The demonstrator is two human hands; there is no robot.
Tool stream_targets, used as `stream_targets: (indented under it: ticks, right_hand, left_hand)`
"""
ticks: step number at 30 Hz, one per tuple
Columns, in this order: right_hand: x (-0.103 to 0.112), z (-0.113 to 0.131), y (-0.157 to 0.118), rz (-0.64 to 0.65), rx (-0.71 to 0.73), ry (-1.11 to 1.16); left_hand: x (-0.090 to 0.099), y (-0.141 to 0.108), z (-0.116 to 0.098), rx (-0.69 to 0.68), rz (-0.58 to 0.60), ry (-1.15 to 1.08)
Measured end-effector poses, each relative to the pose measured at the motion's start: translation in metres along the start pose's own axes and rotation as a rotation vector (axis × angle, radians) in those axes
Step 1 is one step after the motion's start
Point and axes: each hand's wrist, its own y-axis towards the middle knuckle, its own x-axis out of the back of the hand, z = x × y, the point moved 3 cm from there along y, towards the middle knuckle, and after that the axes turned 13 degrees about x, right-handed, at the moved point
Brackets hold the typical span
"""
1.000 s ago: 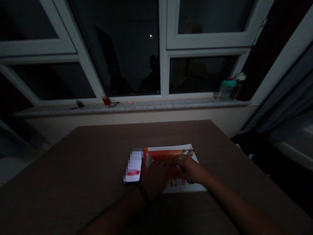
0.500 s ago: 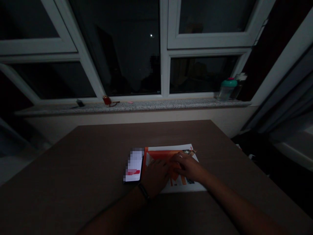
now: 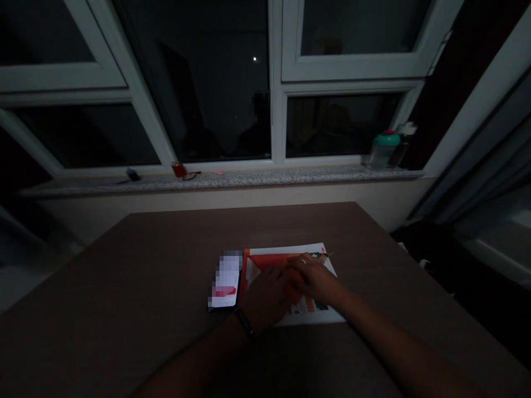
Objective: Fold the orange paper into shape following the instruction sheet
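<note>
Both my hands rest on a folded orange-and-white printed sheet (image 3: 309, 310) lying on a brown table (image 3: 124, 254). My left hand (image 3: 264, 297), with a dark band on its wrist, lies on the sheet's orange flap (image 3: 267, 262). My right hand (image 3: 314, 279) curls over the fold beside it, fingertips close to my left hand. Whether its fingers pinch the paper is hidden. A phone (image 3: 224, 279) with a lit, blurred screen lies just left of the sheet, touching distance from my left hand.
The table's far edge runs below a speckled stone windowsill (image 3: 215, 179). On the sill stand a bottle with a green lid (image 3: 384, 152), a small red object (image 3: 178, 169) and a small dark object (image 3: 133, 174). Dark window panes lie behind them.
My right hand has shifted slightly left and away from me, closer to my left hand. The orange flap now lies a little flatter beneath both hands.
</note>
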Motion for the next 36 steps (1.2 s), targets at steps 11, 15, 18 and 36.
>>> stream_targets:
  ticks: [11,15,18,36]
  right_hand:
    - [-0.001,0.000,0.006,-0.005,-0.109,-0.121]
    - [0.000,0.001,0.008,-0.008,-0.098,-0.103]
    - [0.001,0.001,0.010,0.000,-0.078,-0.086]
    - [0.026,-0.005,-0.001,0.043,-0.197,0.032]
  left_hand:
    - [-0.001,0.000,0.000,-0.050,-0.013,-0.018]
    - [0.002,0.001,-0.001,-0.041,-0.007,-0.018]
    - [0.003,0.000,-0.002,-0.038,-0.004,-0.018]
    - [0.005,0.001,-0.004,0.038,-0.025,0.121]
